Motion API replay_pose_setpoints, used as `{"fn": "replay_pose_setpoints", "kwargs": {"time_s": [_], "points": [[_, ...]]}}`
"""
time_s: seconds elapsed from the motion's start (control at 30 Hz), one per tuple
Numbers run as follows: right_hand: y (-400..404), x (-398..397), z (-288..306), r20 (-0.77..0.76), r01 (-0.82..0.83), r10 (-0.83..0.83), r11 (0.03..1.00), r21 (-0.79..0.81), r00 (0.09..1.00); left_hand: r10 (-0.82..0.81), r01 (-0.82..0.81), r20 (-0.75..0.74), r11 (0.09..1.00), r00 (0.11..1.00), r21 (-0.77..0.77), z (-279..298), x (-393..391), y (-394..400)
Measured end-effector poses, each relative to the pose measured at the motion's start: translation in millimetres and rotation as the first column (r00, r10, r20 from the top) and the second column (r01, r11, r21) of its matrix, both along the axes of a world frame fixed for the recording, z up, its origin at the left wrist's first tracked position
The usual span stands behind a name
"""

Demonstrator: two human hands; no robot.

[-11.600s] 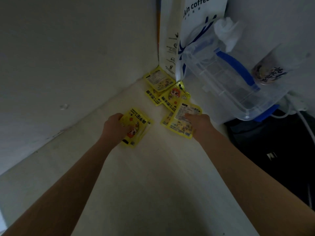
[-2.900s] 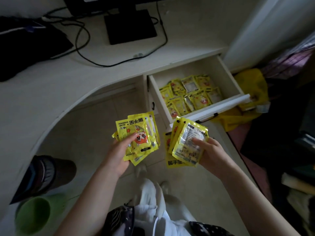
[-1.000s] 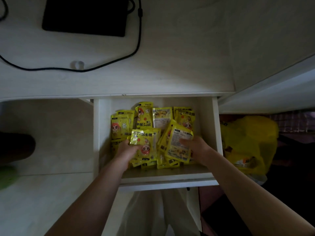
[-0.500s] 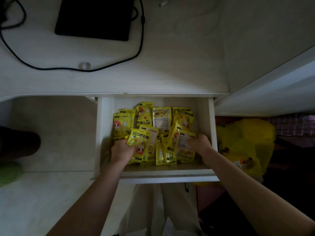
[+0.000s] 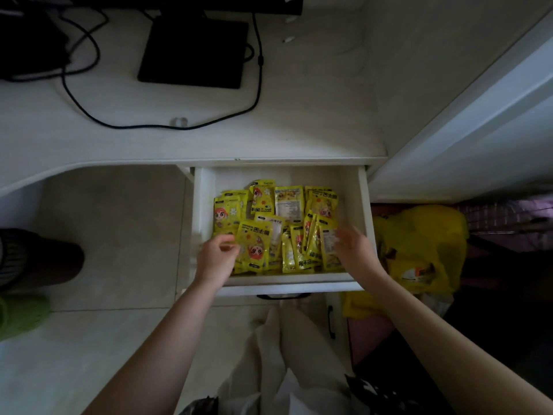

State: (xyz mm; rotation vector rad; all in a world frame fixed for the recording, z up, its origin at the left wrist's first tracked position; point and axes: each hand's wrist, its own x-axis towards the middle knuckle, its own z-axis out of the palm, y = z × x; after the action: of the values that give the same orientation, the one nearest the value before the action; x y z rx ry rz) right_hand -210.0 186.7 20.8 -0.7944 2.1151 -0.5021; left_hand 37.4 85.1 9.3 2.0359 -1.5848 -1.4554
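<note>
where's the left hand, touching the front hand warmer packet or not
Cannot tell. Head view: curled fingertips of the left hand overlap the left edge of the hand warmer packet, but the blurred overhead angle shows neither contact nor gap.

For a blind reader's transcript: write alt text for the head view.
Two hands reach into an open white drawer full of yellow packets: the left hand at a front packet's edge, the right hand, blurred, with fingers spread over the right-hand packets. A black stand base and cables sit on the desk above; a yellow bag lies beside the drawer.
</note>
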Motion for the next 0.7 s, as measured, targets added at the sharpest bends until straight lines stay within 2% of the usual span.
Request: {"fn": "replay_pose_setpoints", "kwargs": {"time_s": [0.13, 0.27, 0.37, 0.5, 0.53, 0.6, 0.67, 0.7], "points": [[30, 17, 16, 0.055, 0.102, -0.1, 0.994, -0.035, 0.993, 0.075, -0.058, -0.172, 0.993, 0.982, 0.1, 9, 16, 25], [65, 27, 11, 0.186, 0.321, -0.312, 0.947, -0.017, 0.932, 0.192, -0.131, -0.289, 0.967, 0.938, 0.218, 21, 33, 52], [79, 29, 9, 0.361, 0.527, -0.506, 0.848, 0.044, 0.783, 0.254, -0.15, -0.265, 0.922, 0.93, 0.358, 17, 49, 69], [94, 25, 5, 0.494, 0.763, -0.717, 0.628, 0.154, 0.491, 0.301, -0.14, -0.201, 0.813, 0.932, 0.566, 3, 65, 85], [97, 23, 3, 0.512, 0.798, -0.753, 0.57, 0.197, 0.412, 0.376, -0.181, -0.207, 0.772, 0.903, 0.609, 0, 67, 86], [99, 17, 0, 0.525, 0.826, -0.798, 0.49, 0.28, 0.296, 0.592, -0.299, -0.23, 0.658, 0.773, 0.691, -5, 67, 83], [96, 13, -3, 0.537, 0.817, -0.807, 0.471, 0.334, 0.246, 0.753, -0.393, -0.234, 0.55, 0.614, 0.737, -9, 63, 74], [92, 11, -5, 0.533, 0.804, -0.805, 0.486, 0.342, 0.26, 0.796, -0.421, -0.233, 0.514, 0.559, 0.747, -10, 61, 69]]}}
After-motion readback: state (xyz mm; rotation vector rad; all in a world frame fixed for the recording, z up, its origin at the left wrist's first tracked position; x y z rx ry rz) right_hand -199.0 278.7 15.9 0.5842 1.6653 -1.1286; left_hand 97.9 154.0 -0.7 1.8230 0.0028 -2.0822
